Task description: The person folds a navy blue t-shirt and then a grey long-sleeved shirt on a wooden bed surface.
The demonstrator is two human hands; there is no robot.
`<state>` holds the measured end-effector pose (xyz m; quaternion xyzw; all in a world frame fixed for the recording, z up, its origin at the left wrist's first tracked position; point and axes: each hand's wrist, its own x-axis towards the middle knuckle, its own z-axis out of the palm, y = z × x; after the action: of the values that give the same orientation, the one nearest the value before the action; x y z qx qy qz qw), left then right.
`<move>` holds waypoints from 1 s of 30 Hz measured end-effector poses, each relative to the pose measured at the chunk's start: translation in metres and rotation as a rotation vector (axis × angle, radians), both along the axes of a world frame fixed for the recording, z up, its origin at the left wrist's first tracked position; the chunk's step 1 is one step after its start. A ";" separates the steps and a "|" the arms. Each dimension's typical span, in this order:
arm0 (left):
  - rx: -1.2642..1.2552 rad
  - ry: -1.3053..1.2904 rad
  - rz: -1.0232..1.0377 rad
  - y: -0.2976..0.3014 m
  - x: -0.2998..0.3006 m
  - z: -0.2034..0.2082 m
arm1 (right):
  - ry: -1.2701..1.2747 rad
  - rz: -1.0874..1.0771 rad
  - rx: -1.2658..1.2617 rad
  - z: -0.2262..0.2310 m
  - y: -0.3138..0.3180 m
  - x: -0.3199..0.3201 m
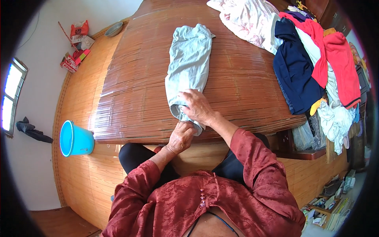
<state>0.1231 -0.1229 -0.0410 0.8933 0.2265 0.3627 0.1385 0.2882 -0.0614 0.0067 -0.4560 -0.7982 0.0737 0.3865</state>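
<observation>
A pale grey-blue garment (189,59) lies folded into a long strip on the brown slatted mat, its length running away from me. At its near end, by the mat's front edge, my left hand (181,137) is closed on the loose hem. My right hand (198,107) rests a little farther up, thumb and fingers gripping the cloth near the rolled opening. Part of the near end is hidden under my hands. What kind of garment it is, I cannot tell.
Clothes pile up at the right: a navy garment (296,67), a red garment (341,67) and a pink-white patterned cloth (248,21). A blue bucket (83,138) stands on the floor at the left. Far left, a metal basin (114,29) sits beyond the mat (134,87).
</observation>
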 end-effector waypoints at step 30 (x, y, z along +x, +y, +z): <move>0.021 -0.114 0.038 0.011 0.008 0.020 | -0.281 -0.429 -0.301 0.003 -0.138 0.227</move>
<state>0.1315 -0.1121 -0.0207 0.8681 0.2312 0.4180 0.1351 0.5154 -0.1998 0.0098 -0.6722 -0.7095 0.0441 0.2069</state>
